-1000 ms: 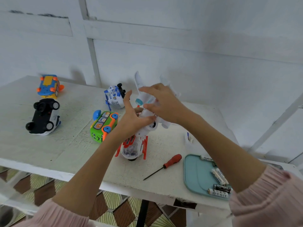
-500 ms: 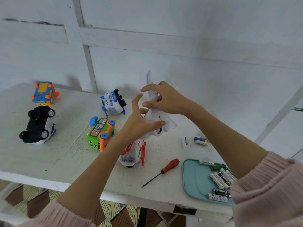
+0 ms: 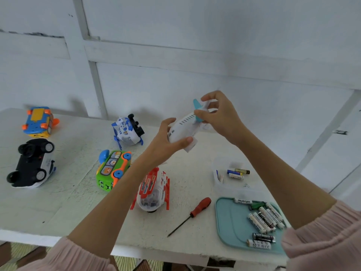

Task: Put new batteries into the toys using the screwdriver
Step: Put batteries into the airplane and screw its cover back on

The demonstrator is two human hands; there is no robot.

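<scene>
Head view, toy plane [image 3: 185, 127] lifted higher, both hands gripping

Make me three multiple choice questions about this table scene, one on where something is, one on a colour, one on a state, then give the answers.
1. Where does the screwdriver lie?
A. on the table
B. in the teal tray
C. in a hand

2. What colour is the screwdriver's handle?
A. blue
B. red
C. yellow

3. How is the toy airplane held?
A. resting on the table
B. by one hand
C. by both hands in the air

Answers: 1 A, it lies left of the tray. 2 B, the grip is red. 3 C, left hand grips the nose, right hand the tail.
</scene>
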